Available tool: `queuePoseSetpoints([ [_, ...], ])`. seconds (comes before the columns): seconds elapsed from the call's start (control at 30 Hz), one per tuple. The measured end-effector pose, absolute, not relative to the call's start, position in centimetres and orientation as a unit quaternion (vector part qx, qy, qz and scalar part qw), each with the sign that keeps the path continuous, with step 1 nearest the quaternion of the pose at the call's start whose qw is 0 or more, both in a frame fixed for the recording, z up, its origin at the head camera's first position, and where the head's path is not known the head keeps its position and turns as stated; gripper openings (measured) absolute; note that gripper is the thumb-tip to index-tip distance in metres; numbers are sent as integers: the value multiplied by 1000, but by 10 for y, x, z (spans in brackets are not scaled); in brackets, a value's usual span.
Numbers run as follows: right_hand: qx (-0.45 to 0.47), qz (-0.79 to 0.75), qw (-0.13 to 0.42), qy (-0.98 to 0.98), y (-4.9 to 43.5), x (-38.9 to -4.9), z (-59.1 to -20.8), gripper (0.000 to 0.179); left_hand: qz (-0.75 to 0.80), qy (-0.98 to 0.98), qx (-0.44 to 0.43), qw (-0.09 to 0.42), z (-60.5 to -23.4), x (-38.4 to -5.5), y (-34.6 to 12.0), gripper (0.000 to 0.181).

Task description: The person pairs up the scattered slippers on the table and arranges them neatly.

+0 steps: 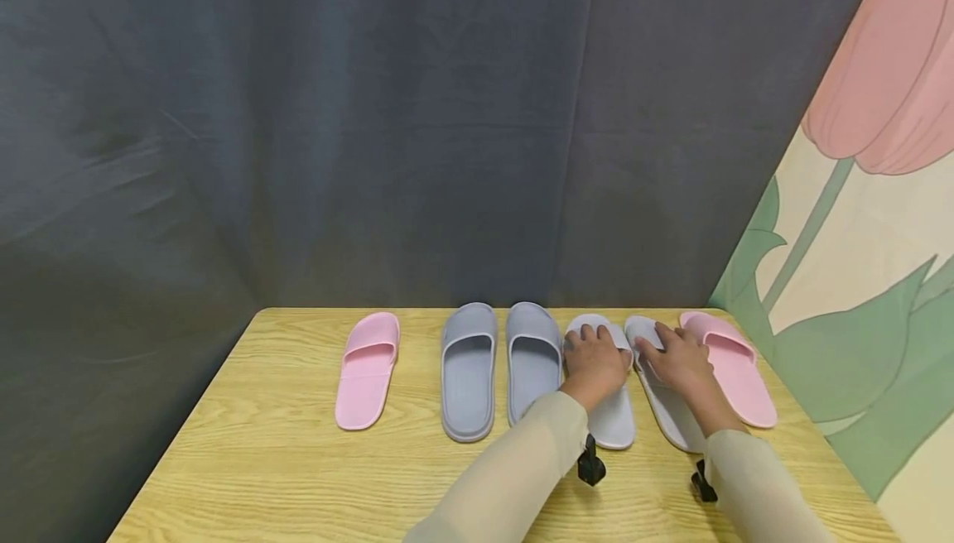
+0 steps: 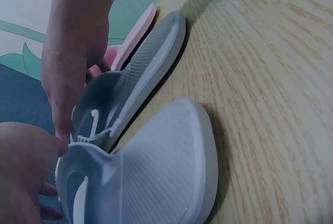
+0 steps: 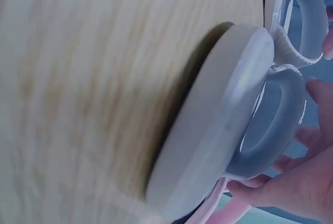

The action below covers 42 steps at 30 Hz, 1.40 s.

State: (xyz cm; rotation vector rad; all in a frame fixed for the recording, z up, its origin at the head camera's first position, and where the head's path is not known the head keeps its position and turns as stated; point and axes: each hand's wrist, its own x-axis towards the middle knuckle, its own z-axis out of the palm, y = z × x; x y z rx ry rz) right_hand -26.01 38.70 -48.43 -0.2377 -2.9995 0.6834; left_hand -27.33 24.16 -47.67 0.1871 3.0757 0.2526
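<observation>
Two light grey slippers lie toes away on the right part of the table. My left hand grips the left light grey slipper from above, fingers spread over its strap and thumb at the inner side. On the right light grey slipper, whose heel slants to the right, my right hand holds the strap between thumb and fingers. In the right wrist view its fingertips meet the strap edges. The two straps sit close together at the toe end in both wrist views.
A pink slipper lies beside my right hand, and another pink slipper lies far left. Between them stands a darker grey pair, the left one and the right one. A dark curtain hangs behind the wooden table.
</observation>
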Motion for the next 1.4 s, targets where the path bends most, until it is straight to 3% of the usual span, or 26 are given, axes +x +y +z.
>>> queuePoseSetpoints([
  [0.6,-57,217,169,-960,417,-263,-474,52,87,984,153,-15,-455,-270,212,54],
  [0.77,-72,213,147,-963,440,-263,-478,59,74,978,192,-18,-452,-267,193,58],
  [1.13,-87,220,42,-971,471,-267,-487,80,70,969,231,-56,-438,-251,128,61],
  [1.4,-134,256,18,-957,479,-264,-492,88,74,966,239,-57,-433,-243,87,61],
])
